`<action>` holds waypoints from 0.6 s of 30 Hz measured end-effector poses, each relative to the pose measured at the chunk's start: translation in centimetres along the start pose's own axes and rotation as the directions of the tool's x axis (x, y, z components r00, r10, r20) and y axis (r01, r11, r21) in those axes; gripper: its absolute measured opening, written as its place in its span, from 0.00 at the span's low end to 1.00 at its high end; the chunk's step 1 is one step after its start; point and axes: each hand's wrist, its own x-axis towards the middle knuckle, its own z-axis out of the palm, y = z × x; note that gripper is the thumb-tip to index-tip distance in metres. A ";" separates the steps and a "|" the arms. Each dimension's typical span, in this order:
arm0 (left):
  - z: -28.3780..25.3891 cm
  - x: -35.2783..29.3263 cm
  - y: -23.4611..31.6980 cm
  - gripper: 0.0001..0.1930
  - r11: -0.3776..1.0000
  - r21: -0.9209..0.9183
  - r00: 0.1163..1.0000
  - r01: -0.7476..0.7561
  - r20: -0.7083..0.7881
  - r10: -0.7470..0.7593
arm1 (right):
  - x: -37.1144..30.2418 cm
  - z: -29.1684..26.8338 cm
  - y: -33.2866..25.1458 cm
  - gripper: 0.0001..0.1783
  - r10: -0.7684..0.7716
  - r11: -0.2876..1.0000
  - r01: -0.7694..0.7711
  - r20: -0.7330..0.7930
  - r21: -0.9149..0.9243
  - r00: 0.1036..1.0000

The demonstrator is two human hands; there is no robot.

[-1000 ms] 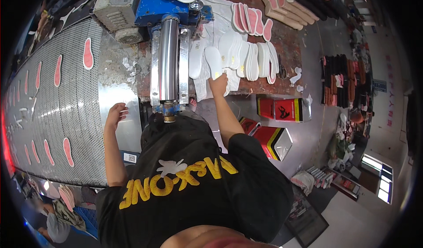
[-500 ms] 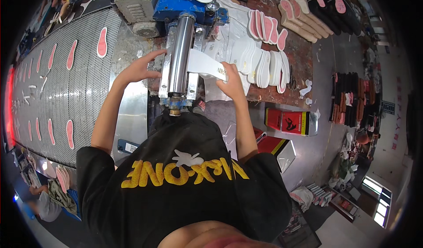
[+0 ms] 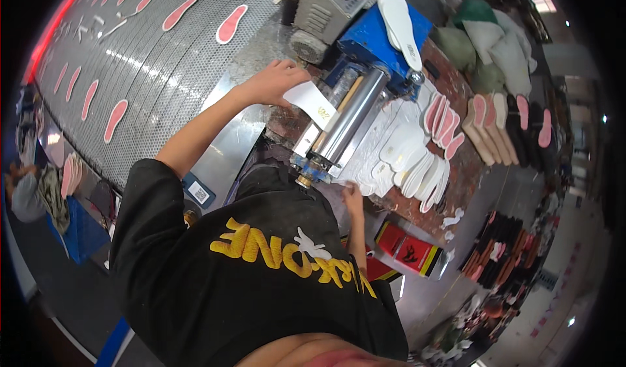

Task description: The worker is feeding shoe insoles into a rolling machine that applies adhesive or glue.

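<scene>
My left hand (image 3: 277,83) is closed on the outer end of a white insole (image 3: 312,103), thumb beneath and fingers on top. The insole's other end lies against the left side of a shiny metal roller (image 3: 352,120) on a blue machine (image 3: 372,38). Lower down, my right hand (image 3: 353,201) is by the bench's near edge, just right of the roller's near end. It is small and partly turned away, so its fingers cannot be read. White insoles (image 3: 420,178) lie stacked on the bench to the right of the roller.
On the left runs a mesh conveyor (image 3: 156,106) with spaced pink-and-white insoles. A grey motor box (image 3: 332,5) stands behind the roller. Pink-topped insoles (image 3: 443,124) lie at the bench's right. Red boxes (image 3: 407,249) sit below the bench edge.
The insole has passed from the roller's right side to its left. My left hand has taken hold of it; my right hand has let go and dropped nearer. The view has turned.
</scene>
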 end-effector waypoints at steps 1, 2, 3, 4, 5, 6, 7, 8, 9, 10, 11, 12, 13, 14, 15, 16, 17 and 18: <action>0.4 -0.7 -1.1 0.39 1.000 0.000 1.000 0.028 -0.003 -0.028 | 0.2 0.7 2.4 0.17 -0.042 0.999 0.041 0.049 0.030 0.998; 0.8 -1.7 -2.1 0.41 0.987 -0.128 0.995 0.093 0.040 -0.089 | 0.3 1.3 4.8 0.16 0.046 0.998 -0.049 0.087 0.036 0.995; 1.5 -2.8 -2.9 0.43 0.955 -0.251 0.986 0.157 0.088 -0.139 | 0.6 1.1 6.9 0.14 0.010 0.998 0.004 0.234 -0.059 0.972; 2.3 -4.3 -3.4 0.43 0.892 -0.369 0.964 0.261 0.144 -0.222 | 1.1 1.0 8.8 0.13 0.061 0.986 0.002 0.366 -0.168 0.929; 2.9 -6.1 -3.9 0.42 0.675 -0.633 0.926 0.378 0.238 -0.294 | 1.1 1.4 10.6 0.11 -0.092 0.982 0.155 0.437 -0.111 0.895; 3.8 -7.9 -4.1 0.41 0.368 -0.798 0.870 0.477 0.369 -0.327 | 1.2 1.8 12.2 0.12 -0.169 0.963 0.249 0.485 -0.106 0.858; 5.0 -9.6 -3.6 0.41 0.360 -0.810 0.876 0.463 0.356 -0.325 | 1.2 1.8 13.4 0.12 -0.246 0.954 0.300 0.499 -0.030 0.831; 6.0 -11.5 -2.8 0.35 0.037 -0.936 0.872 0.350 0.311 -0.378 | 1.6 1.8 14.3 0.12 -0.228 0.960 0.280 0.498 -0.030 0.837; 6.7 -12.9 -2.4 0.30 -0.273 -0.942 0.835 0.195 0.305 -0.458 | 1.8 1.8 14.9 0.12 -0.167 0.974 0.219 0.483 -0.054 0.860; 7.4 -13.8 -2.1 0.30 -0.294 -0.941 0.839 0.165 0.291 -0.459 | 2.0 1.8 15.3 0.12 -0.132 0.981 0.185 0.478 -0.065 0.868; 8.0 -14.5 -1.4 0.28 -0.417 -0.909 0.840 -0.023 0.208 -0.501 | 2.0 1.6 15.5 0.12 -0.095 0.985 0.153 0.473 -0.084 0.876; 8.4 -15.0 -1.1 0.25 -0.507 -0.834 0.822 -0.218 0.124 -0.556 | 2.2 1.6 15.4 0.12 -0.077 0.986 0.136 0.473 -0.093 0.878; 8.7 -15.4 -0.9 0.25 -0.507 -0.831 0.814 -0.228 0.123 -0.568 | 2.4 1.5 15.2 0.12 -0.063 0.987 0.125 0.470 -0.101 0.880; 9.1 -15.6 -0.7 0.25 -0.503 -0.799 0.794 -0.329 0.054 -0.606 | 2.6 1.4 14.7 0.13 -0.059 0.987 0.122 0.471 -0.103 0.880; 9.3 -15.9 -0.7 0.24 -0.492 -0.756 0.765 -0.432 -0.019 -0.643 | 2.9 1.4 14.1 0.13 -0.063 0.988 0.122 0.474 -0.096 0.878; 9.6 -16.1 -0.7 0.24 -0.486 -0.744 0.743 -0.459 -0.022 -0.669 | 3.0 1.3 13.4 0.13 -0.060 0.989 0.117 0.475 -0.091 0.878; 10.0 -16.5 -0.8 0.24 -0.478 -0.740 0.734 -0.472 -0.030 -0.678 | 3.2 1.4 12.5 0.13 -0.057 0.990 0.111 0.473 -0.086 0.879; 10.5 -17.0 -0.9 0.24 -0.475 -0.715 0.702 -0.512 -0.029 -0.712 | 3.3 1.4 11.3 0.14 -0.053 0.990 0.106 0.468 -0.088 0.882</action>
